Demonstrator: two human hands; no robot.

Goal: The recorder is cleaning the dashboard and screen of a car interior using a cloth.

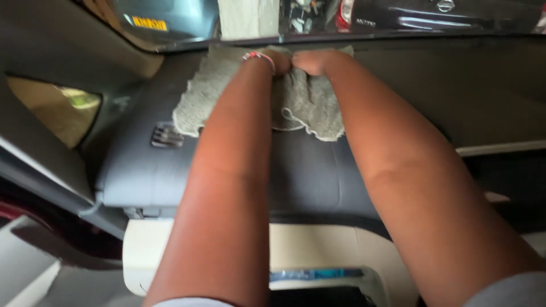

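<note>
A grey-green terry cloth [207, 91] lies spread on top of a dark car dashboard [307, 170], up against the windscreen. My left hand [278, 59], with a red and white band at the wrist, and my right hand [313, 59] are both closed on the far middle of the cloth, side by side. Both bare forearms reach forward over the dashboard and cover part of the cloth.
A slatted air vent [166, 136] sits left of the cloth. A side window [57, 108] and door pillar are at the left. Beige lower trim [307, 247] lies below the dashboard. Parked cars show through the windscreen [398, 14].
</note>
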